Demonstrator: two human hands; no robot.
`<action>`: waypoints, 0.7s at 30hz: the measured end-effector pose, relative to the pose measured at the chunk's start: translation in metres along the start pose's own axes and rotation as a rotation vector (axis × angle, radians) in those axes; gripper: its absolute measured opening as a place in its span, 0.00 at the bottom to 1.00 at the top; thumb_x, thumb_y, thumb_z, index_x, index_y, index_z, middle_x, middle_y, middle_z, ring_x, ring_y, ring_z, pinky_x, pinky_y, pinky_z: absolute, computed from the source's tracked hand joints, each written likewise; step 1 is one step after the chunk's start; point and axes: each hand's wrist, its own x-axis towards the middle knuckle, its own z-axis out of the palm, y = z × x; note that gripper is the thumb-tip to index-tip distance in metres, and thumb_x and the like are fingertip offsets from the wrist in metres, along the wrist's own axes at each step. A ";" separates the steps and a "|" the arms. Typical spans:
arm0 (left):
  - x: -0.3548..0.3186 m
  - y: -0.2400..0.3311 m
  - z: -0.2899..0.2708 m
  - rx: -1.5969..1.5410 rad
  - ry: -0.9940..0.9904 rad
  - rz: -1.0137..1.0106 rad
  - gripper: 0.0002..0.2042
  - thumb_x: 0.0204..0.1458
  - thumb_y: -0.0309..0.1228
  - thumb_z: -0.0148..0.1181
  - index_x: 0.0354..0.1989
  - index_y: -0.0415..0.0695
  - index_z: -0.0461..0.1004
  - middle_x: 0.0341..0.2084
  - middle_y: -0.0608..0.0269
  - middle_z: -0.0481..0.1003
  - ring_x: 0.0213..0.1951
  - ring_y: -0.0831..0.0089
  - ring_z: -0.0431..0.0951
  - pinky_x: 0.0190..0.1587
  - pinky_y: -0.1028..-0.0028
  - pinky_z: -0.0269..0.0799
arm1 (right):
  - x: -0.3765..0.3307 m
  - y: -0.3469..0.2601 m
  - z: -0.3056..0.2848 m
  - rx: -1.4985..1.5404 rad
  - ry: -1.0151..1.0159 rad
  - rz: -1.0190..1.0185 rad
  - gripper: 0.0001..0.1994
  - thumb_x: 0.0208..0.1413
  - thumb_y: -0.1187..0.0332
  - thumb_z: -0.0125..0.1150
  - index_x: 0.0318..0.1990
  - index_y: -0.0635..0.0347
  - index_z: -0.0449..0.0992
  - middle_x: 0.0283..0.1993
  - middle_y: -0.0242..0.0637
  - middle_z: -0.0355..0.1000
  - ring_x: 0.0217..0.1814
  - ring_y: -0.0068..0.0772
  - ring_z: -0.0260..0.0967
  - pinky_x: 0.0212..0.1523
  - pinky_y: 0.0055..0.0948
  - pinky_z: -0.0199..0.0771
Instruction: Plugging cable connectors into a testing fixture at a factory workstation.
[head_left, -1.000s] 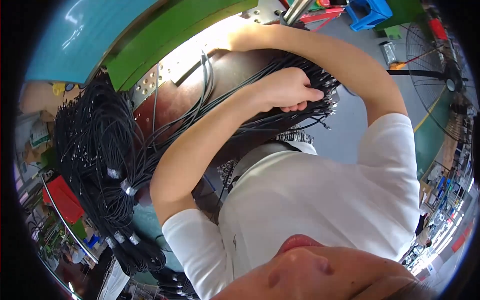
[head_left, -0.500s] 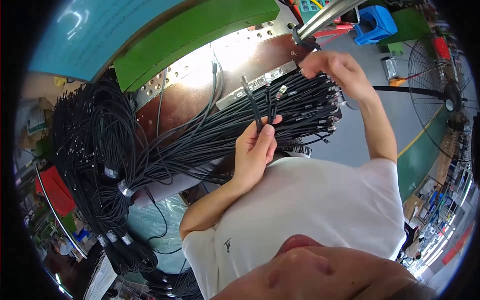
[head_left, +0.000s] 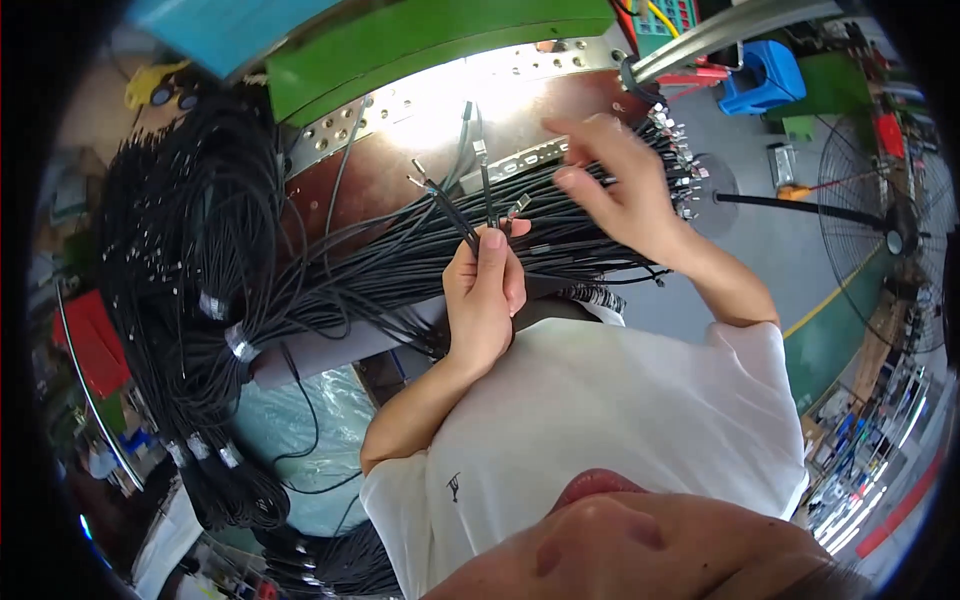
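My left hand (head_left: 484, 295) is closed around a few black cables (head_left: 463, 220). Their ends fan out above my thumb: one carries a silver metal connector (head_left: 480, 150), another shows stripped wire ends (head_left: 420, 178), and a short one ends in a metal plug (head_left: 521, 205). To the right, my right hand (head_left: 622, 185) is over the cable pile with thumb and fingers apart and nothing visible in it. Beneath both hands a thick layer of black cables (head_left: 400, 270) stretches across the bench, with plug ends (head_left: 682, 165) gathered at the right.
A metal block with slots (head_left: 515, 165) lies on the brown bench top (head_left: 345, 185), below a green panel (head_left: 430, 60). Tied black cable bundles (head_left: 190, 330) hang at the left. On the right stand a fan (head_left: 890, 215) and a blue stool (head_left: 765, 78).
My right hand has moved left and nearer my left hand, its fingers now spread. The cables in my left hand have shifted left and fanned wider.
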 end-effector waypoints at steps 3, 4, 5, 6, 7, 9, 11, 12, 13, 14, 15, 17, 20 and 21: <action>0.001 0.001 0.004 0.037 0.039 -0.032 0.16 0.64 0.40 0.44 0.42 0.39 0.71 0.14 0.73 0.61 0.14 0.86 0.56 0.15 0.83 0.50 | -0.001 -0.002 0.011 -0.505 0.045 -0.631 0.15 0.41 0.65 0.63 0.39 0.57 0.74 0.35 0.31 0.69 0.37 0.31 0.68 0.35 0.31 0.69; -0.001 0.000 0.004 0.061 0.020 -0.051 0.16 0.64 0.40 0.44 0.41 0.39 0.71 0.14 0.73 0.62 0.14 0.86 0.57 0.15 0.83 0.51 | 0.001 -0.005 0.019 -0.501 -0.022 -0.651 0.15 0.39 0.65 0.62 0.38 0.58 0.73 0.36 0.31 0.68 0.39 0.32 0.68 0.37 0.31 0.71; -0.002 0.001 0.000 0.076 -0.004 -0.116 0.15 0.64 0.38 0.43 0.40 0.38 0.71 0.16 0.70 0.66 0.15 0.85 0.62 0.17 0.84 0.57 | 0.002 -0.002 0.019 -0.482 -0.067 -0.661 0.15 0.39 0.66 0.61 0.37 0.59 0.73 0.36 0.32 0.69 0.39 0.32 0.68 0.37 0.31 0.71; -0.001 0.004 -0.003 0.066 -0.006 -0.110 0.15 0.64 0.38 0.43 0.40 0.38 0.71 0.16 0.70 0.66 0.15 0.85 0.62 0.17 0.84 0.57 | 0.007 0.005 0.018 -0.466 -0.109 -0.682 0.14 0.39 0.66 0.61 0.37 0.59 0.72 0.36 0.32 0.69 0.38 0.32 0.68 0.37 0.31 0.72; -0.003 0.007 -0.005 0.133 -0.038 -0.180 0.15 0.64 0.37 0.43 0.40 0.38 0.71 0.17 0.69 0.68 0.17 0.84 0.64 0.20 0.83 0.61 | 0.008 0.009 0.016 -0.471 -0.117 -0.690 0.14 0.39 0.66 0.61 0.37 0.59 0.72 0.36 0.32 0.69 0.38 0.32 0.68 0.37 0.31 0.72; -0.008 0.009 -0.010 0.272 -0.091 -0.198 0.14 0.64 0.34 0.43 0.38 0.37 0.72 0.20 0.65 0.73 0.20 0.83 0.69 0.25 0.82 0.67 | 0.006 0.014 0.013 -0.524 -0.100 -0.602 0.12 0.41 0.69 0.61 0.36 0.60 0.71 0.38 0.35 0.70 0.39 0.34 0.70 0.39 0.31 0.73; -0.008 0.008 -0.012 0.344 -0.075 -0.100 0.14 0.64 0.35 0.43 0.39 0.35 0.72 0.20 0.65 0.72 0.21 0.82 0.70 0.25 0.81 0.68 | 0.005 0.017 0.026 -0.493 -0.064 -0.597 0.11 0.43 0.70 0.60 0.36 0.61 0.71 0.39 0.36 0.71 0.40 0.36 0.71 0.40 0.31 0.73; -0.006 0.008 -0.013 0.393 -0.073 -0.041 0.15 0.64 0.35 0.43 0.40 0.35 0.72 0.20 0.63 0.71 0.21 0.81 0.70 0.26 0.79 0.70 | 0.005 0.019 0.031 -0.465 -0.025 -0.593 0.10 0.44 0.71 0.59 0.36 0.62 0.71 0.41 0.38 0.72 0.40 0.37 0.72 0.41 0.32 0.73; -0.004 0.010 -0.016 0.420 -0.106 -0.054 0.15 0.65 0.34 0.42 0.42 0.33 0.72 0.25 0.61 0.75 0.25 0.80 0.72 0.29 0.79 0.71 | 0.003 0.020 0.032 -0.416 -0.038 -0.560 0.10 0.46 0.72 0.58 0.37 0.62 0.71 0.44 0.39 0.73 0.43 0.38 0.72 0.43 0.31 0.73; -0.004 0.011 -0.016 0.417 -0.103 -0.054 0.15 0.65 0.34 0.42 0.42 0.33 0.72 0.25 0.61 0.75 0.25 0.80 0.72 0.29 0.79 0.71 | 0.006 0.020 0.031 -0.415 -0.041 -0.562 0.10 0.46 0.72 0.58 0.37 0.62 0.71 0.44 0.39 0.73 0.43 0.38 0.72 0.43 0.31 0.73; -0.005 0.011 -0.015 0.544 -0.039 0.113 0.13 0.63 0.31 0.45 0.43 0.34 0.72 0.26 0.62 0.75 0.25 0.80 0.73 0.30 0.80 0.71 | 0.010 0.020 0.028 -0.478 -0.054 -0.574 0.10 0.44 0.73 0.61 0.36 0.61 0.70 0.41 0.39 0.73 0.42 0.38 0.72 0.42 0.33 0.73; -0.004 0.009 -0.019 0.681 0.106 0.484 0.11 0.60 0.26 0.50 0.46 0.33 0.73 0.31 0.61 0.78 0.29 0.78 0.76 0.36 0.80 0.71 | 0.015 0.023 0.023 -0.561 -0.158 -0.478 0.12 0.41 0.76 0.64 0.35 0.61 0.70 0.34 0.37 0.71 0.36 0.40 0.70 0.38 0.37 0.70; -0.011 0.027 -0.018 0.303 -0.066 0.280 0.15 0.64 0.33 0.42 0.42 0.32 0.72 0.30 0.55 0.78 0.30 0.73 0.78 0.36 0.77 0.73 | 0.023 0.028 0.033 -0.397 0.000 -0.441 0.12 0.42 0.76 0.64 0.35 0.60 0.70 0.30 0.35 0.67 0.33 0.41 0.68 0.34 0.37 0.67; -0.010 0.035 -0.010 0.152 -0.074 0.101 0.18 0.65 0.37 0.39 0.41 0.33 0.70 0.27 0.53 0.76 0.27 0.72 0.77 0.33 0.76 0.73 | 0.022 0.028 0.036 -0.270 -0.049 -0.338 0.11 0.43 0.76 0.63 0.35 0.58 0.70 0.34 0.35 0.68 0.37 0.42 0.68 0.37 0.36 0.69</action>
